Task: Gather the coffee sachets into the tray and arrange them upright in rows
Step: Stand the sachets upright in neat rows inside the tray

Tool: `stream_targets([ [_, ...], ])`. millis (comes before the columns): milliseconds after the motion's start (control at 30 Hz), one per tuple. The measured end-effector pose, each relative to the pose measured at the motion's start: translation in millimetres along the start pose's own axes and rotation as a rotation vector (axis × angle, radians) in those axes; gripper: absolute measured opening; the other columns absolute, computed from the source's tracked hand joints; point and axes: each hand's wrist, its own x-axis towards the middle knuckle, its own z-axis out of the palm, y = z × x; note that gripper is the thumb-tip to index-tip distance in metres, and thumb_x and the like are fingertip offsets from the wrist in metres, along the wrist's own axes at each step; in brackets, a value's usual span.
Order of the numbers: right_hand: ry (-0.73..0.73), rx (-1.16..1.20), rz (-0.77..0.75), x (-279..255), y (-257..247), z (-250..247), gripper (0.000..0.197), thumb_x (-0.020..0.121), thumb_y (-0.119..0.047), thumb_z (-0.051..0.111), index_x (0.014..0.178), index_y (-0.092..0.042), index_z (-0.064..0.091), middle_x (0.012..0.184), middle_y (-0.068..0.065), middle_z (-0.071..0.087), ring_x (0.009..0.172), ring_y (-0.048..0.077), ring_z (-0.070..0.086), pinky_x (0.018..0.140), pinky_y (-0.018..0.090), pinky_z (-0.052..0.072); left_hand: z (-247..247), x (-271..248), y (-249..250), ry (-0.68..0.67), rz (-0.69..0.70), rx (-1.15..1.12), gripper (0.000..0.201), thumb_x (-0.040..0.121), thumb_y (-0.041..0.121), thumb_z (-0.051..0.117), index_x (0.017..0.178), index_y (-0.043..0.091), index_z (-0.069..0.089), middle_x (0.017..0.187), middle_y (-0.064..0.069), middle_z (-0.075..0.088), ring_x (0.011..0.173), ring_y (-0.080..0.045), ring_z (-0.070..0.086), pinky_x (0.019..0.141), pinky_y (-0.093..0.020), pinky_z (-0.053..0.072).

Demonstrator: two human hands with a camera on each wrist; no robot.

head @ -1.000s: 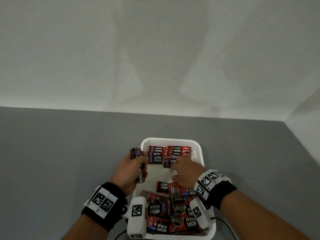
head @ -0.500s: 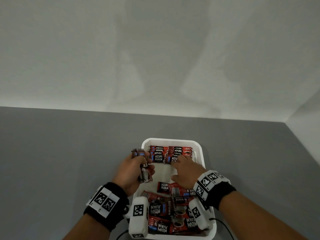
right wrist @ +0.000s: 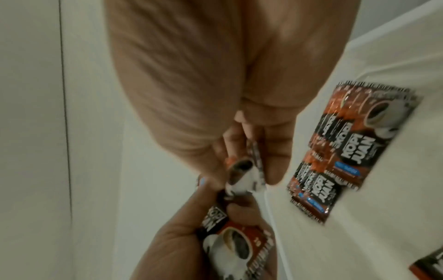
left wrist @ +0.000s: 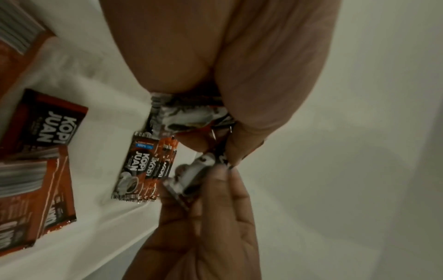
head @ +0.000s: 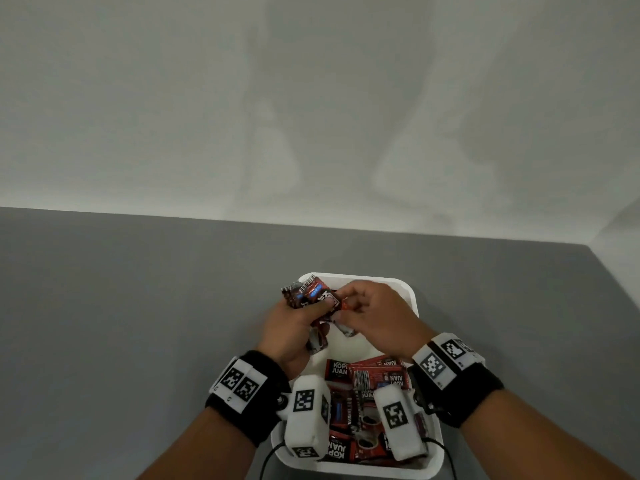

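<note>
Sachet transfer over white plastic tray (head: 412,296)
Left hand (head: 291,327) grips a bundle of red foil coffee sachets (head: 313,294); right hand (head: 377,317) fingers pinch one. Judged light, slick, crushable: hold by the edges.

Bare staged recording corner: plain grey tabletop (head: 138,306), blank white walls (head: 311,98), marker-tagged wrist cameras (head: 306,420).

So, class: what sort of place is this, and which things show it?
Probably a bare recording workspace, not a kitchen: a plain grey table, a blank white wall, and only a white tray of sachets.

Red-black coffee sachets (head: 367,393) lie jumbled in the white tray (head: 412,299), some upright at its far end (left wrist: 141,170).
</note>
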Motion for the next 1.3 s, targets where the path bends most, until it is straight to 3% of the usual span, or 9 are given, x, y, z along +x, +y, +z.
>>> stream_targets([
  [100,0.059,-0.062,-0.005,2.7,-8.7,-9.2,0.020,0.082,-0.003,0.078,0.094,-0.017,0.072,0.078,-0.002,0.074,0.068,0.011,0.070,0.070,0.031,0.060,-3.4,5.1,6.7,0.053,-0.008,-0.014,0.011,0.092,0.005,0.065,0.103,0.002,0.066,0.075,-0.014,0.060,0.051,-0.017,0.051,0.045,-0.025,0.040],
  [200,0.057,-0.148,-0.023,5.8,-12.9,-14.2,0.013,0.085,-0.006,0.075,0.093,-0.016,0.074,0.077,-0.003,0.075,0.064,0.006,0.068,0.061,0.020,0.055,-10.2,6.8,7.8,0.088,0.046,0.045,0.006,0.092,0.001,0.064,0.098,0.002,0.065,0.079,-0.018,0.059,0.057,-0.018,0.053,0.046,-0.025,0.041],
  [367,0.092,-0.444,-0.024,25.8,-5.3,-12.7,0.014,0.089,-0.007,0.067,0.090,-0.018,0.076,0.081,-0.010,0.070,0.075,0.006,0.065,0.060,0.005,0.044,-24.0,9.5,7.8,0.239,0.037,0.056,0.016,0.093,0.004,0.064,0.082,0.015,0.065,0.066,-0.003,0.060,0.054,-0.014,0.052,0.051,-0.027,0.037],
  [533,-0.049,-0.663,0.095,48.3,15.8,11.5,0.025,0.088,-0.007,0.061,0.083,-0.029,0.071,0.106,-0.006,0.069,0.097,0.016,0.065,0.088,0.028,0.052,-33.6,6.8,13.5,0.250,-0.004,0.015,0.017,0.092,0.003,0.060,0.082,0.014,0.066,0.065,-0.002,0.053,0.056,-0.014,0.048,0.055,-0.030,0.038],
  [767,-0.097,-0.815,0.046,63.8,28.6,38.8,0.020,0.091,-0.006,0.061,0.105,-0.012,0.074,0.108,0.006,0.072,0.101,0.025,0.067,0.092,0.033,0.054,-37.5,3.0,5.9,0.223,-0.068,-0.021,0.028,0.089,-0.005,0.046,0.105,0.004,0.067,0.077,-0.005,0.055,0.062,-0.016,0.049,0.056,-0.031,0.039],
  [933,-0.076,-0.874,-0.017,58.0,25.6,30.7,0.016,0.091,-0.011,0.062,0.103,-0.012,0.072,0.107,0.007,0.067,0.102,0.026,0.063,0.090,0.032,0.051,-38.5,2.3,3.8,0.219,-0.059,-0.001,0.029,0.089,-0.007,0.045,0.108,0.000,0.066,0.073,-0.005,0.053,0.061,-0.015,0.048,0.054,-0.030,0.039],
  [1067,-0.227,-0.852,-0.006,36.6,31.3,27.3,0.018,0.092,-0.016,0.057,0.100,-0.017,0.072,0.103,0.002,0.068,0.094,0.021,0.065,0.083,0.032,0.054,-37.4,1.5,3.4,0.219,-0.055,0.026,0.025,0.089,-0.008,0.046,0.100,0.003,0.066,0.070,-0.005,0.051,0.059,-0.015,0.047,0.054,-0.031,0.038],
  [1167,-0.360,-0.917,0.011,22.5,39.1,30.9,0.029,0.095,-0.032,0.053,0.116,-0.018,0.067,0.118,0.001,0.059,0.110,0.021,0.056,0.093,0.040,0.051,-33.5,2.8,3.4,0.210,-0.067,0.026,0.025,0.090,-0.006,0.047,0.101,0.003,0.067,0.070,-0.005,0.051,0.058,-0.015,0.047,0.052,-0.030,0.039],
  [1300,-0.377,-1.067,0.014,17.0,42.9,35.5,0.045,0.098,-0.046,0.047,0.132,-0.019,0.056,0.133,0.002,0.045,0.126,0.024,0.041,0.103,0.052,0.044,-29.4,4.0,3.1,0.190,-0.082,0.026,0.027,0.090,-0.005,0.044,0.105,0.002,0.066,0.068,-0.004,0.049,0.058,-0.014,0.045,0.054,-0.031,0.038],
])
